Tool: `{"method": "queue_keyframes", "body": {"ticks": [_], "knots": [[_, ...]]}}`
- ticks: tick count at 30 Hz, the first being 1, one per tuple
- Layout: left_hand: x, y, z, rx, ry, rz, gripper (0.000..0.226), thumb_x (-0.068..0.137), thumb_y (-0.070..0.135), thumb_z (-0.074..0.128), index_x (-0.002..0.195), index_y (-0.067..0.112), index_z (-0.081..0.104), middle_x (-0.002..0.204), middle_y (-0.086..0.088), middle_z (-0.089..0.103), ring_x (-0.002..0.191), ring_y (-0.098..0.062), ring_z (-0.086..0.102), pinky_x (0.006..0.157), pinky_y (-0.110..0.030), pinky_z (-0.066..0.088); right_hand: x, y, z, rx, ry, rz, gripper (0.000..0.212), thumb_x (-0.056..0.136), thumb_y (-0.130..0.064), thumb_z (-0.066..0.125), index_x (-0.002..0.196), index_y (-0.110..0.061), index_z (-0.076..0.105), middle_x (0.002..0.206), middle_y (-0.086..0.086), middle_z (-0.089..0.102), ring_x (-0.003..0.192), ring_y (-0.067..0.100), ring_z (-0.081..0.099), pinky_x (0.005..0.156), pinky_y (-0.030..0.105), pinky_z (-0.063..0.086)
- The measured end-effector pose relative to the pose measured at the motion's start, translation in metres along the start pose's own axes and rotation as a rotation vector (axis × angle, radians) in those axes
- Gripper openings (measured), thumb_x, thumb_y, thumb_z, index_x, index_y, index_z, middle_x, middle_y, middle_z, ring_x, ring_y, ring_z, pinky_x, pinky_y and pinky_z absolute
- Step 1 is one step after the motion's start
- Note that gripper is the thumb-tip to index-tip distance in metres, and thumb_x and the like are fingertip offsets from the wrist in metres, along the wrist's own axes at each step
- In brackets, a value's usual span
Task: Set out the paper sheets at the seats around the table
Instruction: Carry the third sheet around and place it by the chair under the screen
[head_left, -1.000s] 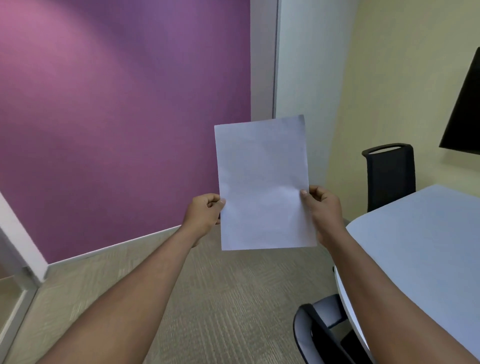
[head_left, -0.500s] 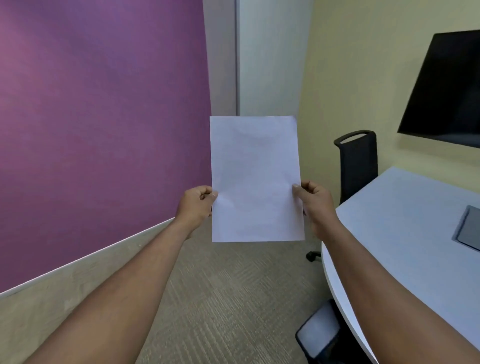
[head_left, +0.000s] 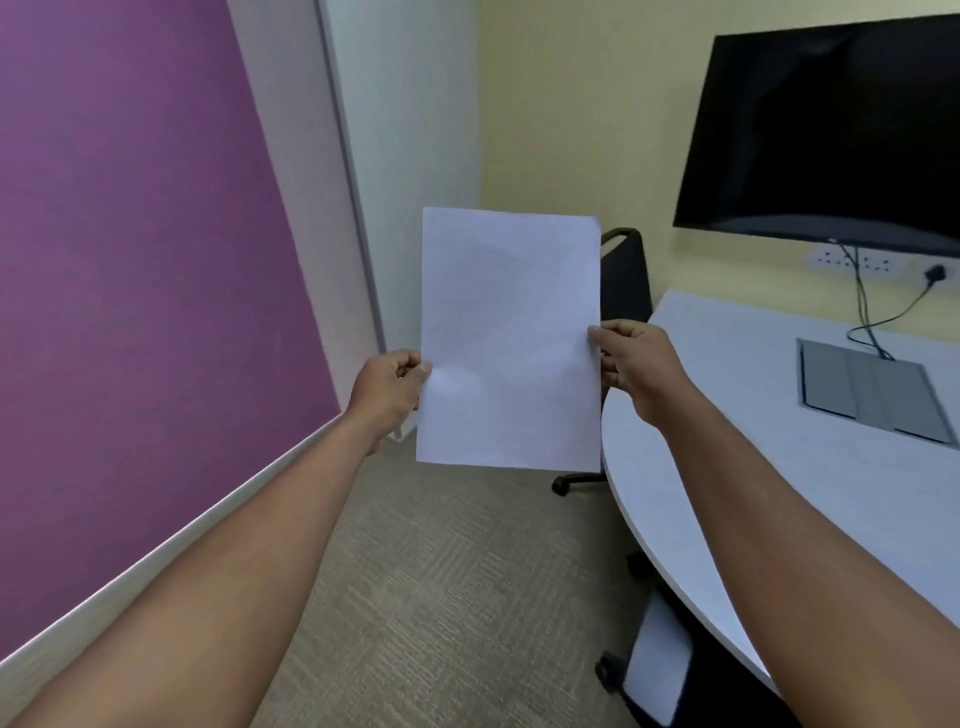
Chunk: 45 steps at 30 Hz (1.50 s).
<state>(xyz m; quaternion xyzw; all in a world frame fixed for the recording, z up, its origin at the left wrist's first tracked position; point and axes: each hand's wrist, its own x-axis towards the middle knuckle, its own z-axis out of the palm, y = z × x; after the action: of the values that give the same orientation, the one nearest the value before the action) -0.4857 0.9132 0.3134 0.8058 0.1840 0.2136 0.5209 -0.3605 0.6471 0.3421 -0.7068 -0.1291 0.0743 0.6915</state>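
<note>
Upright in front of me, at arm's length, are white paper sheets (head_left: 509, 338), held by both hands. My left hand (head_left: 387, 397) pinches the left edge and my right hand (head_left: 636, 364) pinches the right edge, both about two thirds of the way down. I cannot tell how many sheets are in the stack. The white table (head_left: 779, 467) curves along the right, with its rounded edge just right of the paper. A black chair (head_left: 626, 275) stands at the table's far end, partly hidden behind the paper.
A black wall screen (head_left: 831, 124) hangs above the table, with cables running to a grey cable hatch (head_left: 872, 395) in the tabletop. A second chair (head_left: 654, 670) is tucked under the table at lower right. A purple wall fills the left, over carpet floor.
The view has swung right: the screen and more of the table have come into sight. Both hands keep the same grip on the paper sheets, still upright.
</note>
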Motion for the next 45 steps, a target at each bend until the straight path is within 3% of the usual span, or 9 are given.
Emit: {"method": "queue_keyframes", "body": {"ticks": [5, 13, 17, 23, 27, 30, 34, 38, 45], "knots": [[0.056, -0.009, 0.025, -0.02, -0.085, 0.008, 0.019, 0.097, 0.021, 0.058, 0.085, 0.012, 0.07, 0.079, -0.005, 0.064, 0.071, -0.018, 0.055, 0.073, -0.037, 0.052, 0.04, 0.008, -0.003, -0.047, 0.085, 0.003, 0.02, 0.096, -0.02, 0.062, 0.1, -0.003, 0.072, 0.101, 0.008, 0.074, 0.084, 0.022, 0.07, 0.073, 0.034, 0.056], [0.175, -0.016, 0.083, 0.012, -0.185, 0.05, 0.019, 0.098, 0.02, 0.058, 0.089, 0.009, 0.072, 0.07, 0.004, 0.059, 0.066, -0.013, 0.051, 0.071, -0.029, 0.044, 0.141, 0.042, -0.022, -0.147, 0.189, 0.011, 0.014, 0.096, -0.014, 0.061, 0.098, -0.005, 0.072, 0.085, 0.007, 0.07, 0.067, 0.02, 0.06, 0.064, 0.032, 0.054], [0.236, -0.007, 0.118, -0.039, -0.187, 0.041, 0.018, 0.096, 0.022, 0.06, 0.082, 0.024, 0.07, 0.066, 0.013, 0.06, 0.054, 0.001, 0.053, 0.064, -0.022, 0.046, 0.193, 0.055, -0.042, -0.116, 0.248, 0.042, 0.015, 0.096, -0.013, 0.061, 0.096, -0.002, 0.07, 0.083, 0.008, 0.067, 0.061, 0.019, 0.058, 0.055, 0.027, 0.053], [0.307, -0.011, 0.167, -0.141, -0.246, -0.08, 0.014, 0.095, 0.032, 0.061, 0.094, 0.024, 0.073, 0.089, 0.008, 0.067, 0.08, -0.011, 0.058, 0.077, -0.03, 0.05, 0.254, 0.074, -0.075, 0.026, 0.403, 0.127, 0.014, 0.095, -0.015, 0.063, 0.083, -0.012, 0.069, 0.083, 0.008, 0.067, 0.052, 0.013, 0.06, 0.053, 0.022, 0.055], [0.346, -0.019, 0.203, -0.328, -0.306, -0.216, 0.015, 0.093, 0.027, 0.066, 0.094, 0.013, 0.07, 0.087, -0.007, 0.071, 0.071, -0.017, 0.064, 0.071, -0.032, 0.056, 0.289, 0.09, -0.092, 0.116, 0.517, 0.168, 0.015, 0.096, -0.015, 0.063, 0.081, -0.011, 0.065, 0.087, 0.012, 0.065, 0.06, 0.019, 0.057, 0.053, 0.023, 0.056], [0.369, -0.023, 0.234, -0.467, -0.373, -0.287, 0.017, 0.089, 0.028, 0.071, 0.09, 0.011, 0.066, 0.077, -0.006, 0.069, 0.066, -0.014, 0.065, 0.063, -0.027, 0.053, 0.312, 0.099, -0.099, 0.192, 0.613, 0.202, 0.015, 0.097, -0.013, 0.061, 0.083, -0.008, 0.062, 0.09, 0.012, 0.066, 0.059, 0.02, 0.061, 0.053, 0.023, 0.058], [0.404, -0.021, 0.277, -0.597, -0.505, -0.357, 0.021, 0.085, 0.026, 0.075, 0.098, 0.01, 0.068, 0.084, -0.003, 0.074, 0.07, -0.015, 0.07, 0.063, -0.025, 0.056, 0.348, 0.102, -0.102, 0.289, 0.743, 0.198, 0.019, 0.098, -0.012, 0.06, 0.079, -0.01, 0.057, 0.092, 0.008, 0.07, 0.063, 0.02, 0.067, 0.052, 0.023, 0.058], [0.448, -0.015, 0.313, -0.598, -0.634, -0.365, 0.014, 0.088, 0.023, 0.073, 0.095, 0.012, 0.069, 0.086, -0.003, 0.079, 0.078, -0.017, 0.073, 0.065, -0.025, 0.057, 0.382, 0.102, -0.101, 0.339, 0.837, 0.174, 0.014, 0.098, -0.014, 0.06, 0.084, -0.011, 0.061, 0.092, 0.006, 0.072, 0.064, 0.017, 0.07, 0.054, 0.024, 0.059], [0.511, 0.002, 0.36, -0.478, -0.714, -0.273, 0.01, 0.092, 0.014, 0.067, 0.083, 0.012, 0.069, 0.075, -0.002, 0.077, 0.065, -0.014, 0.07, 0.059, -0.023, 0.057, 0.416, 0.106, -0.105, 0.322, 0.986, 0.138, 0.015, 0.097, -0.013, 0.06, 0.082, -0.013, 0.06, 0.095, 0.007, 0.072, 0.06, 0.015, 0.071, 0.055, 0.025, 0.059]]}}
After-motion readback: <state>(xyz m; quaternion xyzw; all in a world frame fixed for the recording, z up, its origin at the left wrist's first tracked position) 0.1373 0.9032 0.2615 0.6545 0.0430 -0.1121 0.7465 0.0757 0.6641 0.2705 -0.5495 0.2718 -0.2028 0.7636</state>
